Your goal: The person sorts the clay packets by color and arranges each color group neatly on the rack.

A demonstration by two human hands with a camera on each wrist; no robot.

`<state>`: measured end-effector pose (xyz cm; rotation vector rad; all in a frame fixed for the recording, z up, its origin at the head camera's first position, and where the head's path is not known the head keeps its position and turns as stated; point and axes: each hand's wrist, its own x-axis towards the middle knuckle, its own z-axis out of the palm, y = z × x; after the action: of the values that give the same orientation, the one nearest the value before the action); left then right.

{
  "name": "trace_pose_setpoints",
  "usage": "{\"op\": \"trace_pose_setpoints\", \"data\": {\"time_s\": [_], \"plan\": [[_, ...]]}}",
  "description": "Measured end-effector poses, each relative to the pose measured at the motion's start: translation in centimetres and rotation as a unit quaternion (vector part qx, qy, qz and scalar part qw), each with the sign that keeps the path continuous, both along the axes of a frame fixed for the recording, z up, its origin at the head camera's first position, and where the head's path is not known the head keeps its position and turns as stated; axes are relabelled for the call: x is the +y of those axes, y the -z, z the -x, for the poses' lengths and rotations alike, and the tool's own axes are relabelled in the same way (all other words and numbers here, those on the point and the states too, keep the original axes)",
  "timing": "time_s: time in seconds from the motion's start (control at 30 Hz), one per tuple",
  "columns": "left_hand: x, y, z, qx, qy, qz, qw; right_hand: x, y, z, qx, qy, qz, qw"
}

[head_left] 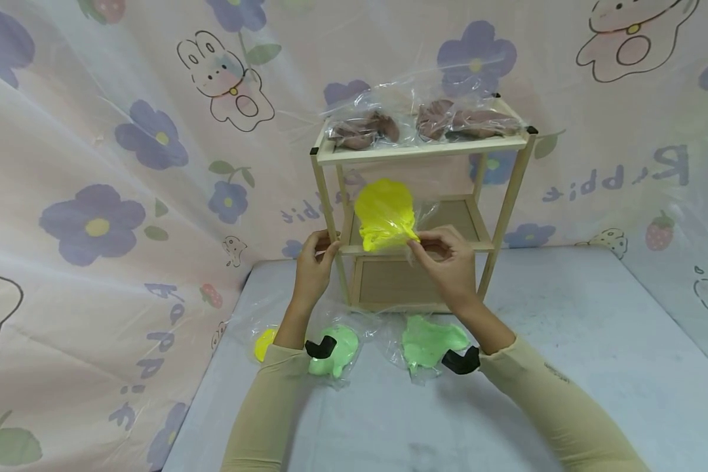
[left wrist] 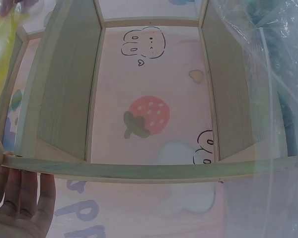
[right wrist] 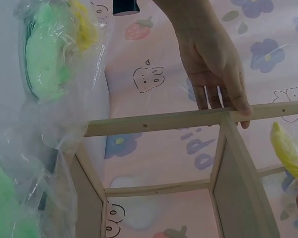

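Wooden shelf rack (head_left: 324, 190): three tiers, black caps at the visible top corners, upright on the pale-covered table (head_left: 566, 380).
Left hand (head_left: 315, 265): fingers and thumb bent around the rack's left front post, at the middle shelf (head_left: 457, 219).
Right hand (head_left: 451, 269): thumb and fingers pinched together on the lower right end of a bagged yellow lump.
Bagged yellow lump (head_left: 385, 213): clear plastic wrap, raised off the table, overlapping the middle shelf in the head view; whether it touches the shelf cannot be told.
Top shelf (head_left: 425, 151): two clear bags of brown pieces (head_left: 362, 131) (head_left: 469, 123), side by side.
Tabletop before the rack: two bagged green lumps (head_left: 345, 344) (head_left: 431, 342); a smaller bagged yellow piece (head_left: 264, 344), partly behind the left forearm.
Backdrop: printed curtain (head_left: 342, 46) with rabbits, purple flowers and strawberries.
Sleeves: beige (head_left: 265, 406), both arms.
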<state>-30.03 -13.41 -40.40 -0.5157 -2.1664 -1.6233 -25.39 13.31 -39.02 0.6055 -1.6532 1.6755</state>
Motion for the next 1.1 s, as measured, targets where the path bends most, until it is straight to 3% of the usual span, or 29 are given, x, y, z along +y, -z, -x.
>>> {"op": "trace_pose_setpoints", "data": {"time_s": [0.43, 0.8, 1.1], "plan": [[0.0, -0.1, 0.0, 0.000, -0.002, -0.002, 1.0000, -1.9, 0.2, 1.6, 0.017, 0.039, -0.002, 0.999], [0.1, -0.1, 0.0, 0.000, -0.007, -0.005, 1.0000, -2.6, 0.3, 2.2, -0.062, 0.089, -0.028, 0.994], [0.2, -0.1, 0.0, 0.001, -0.009, -0.004, 1.0000, -2.5, 0.5, 2.5, -0.059, 0.079, -0.063, 0.993]]}}
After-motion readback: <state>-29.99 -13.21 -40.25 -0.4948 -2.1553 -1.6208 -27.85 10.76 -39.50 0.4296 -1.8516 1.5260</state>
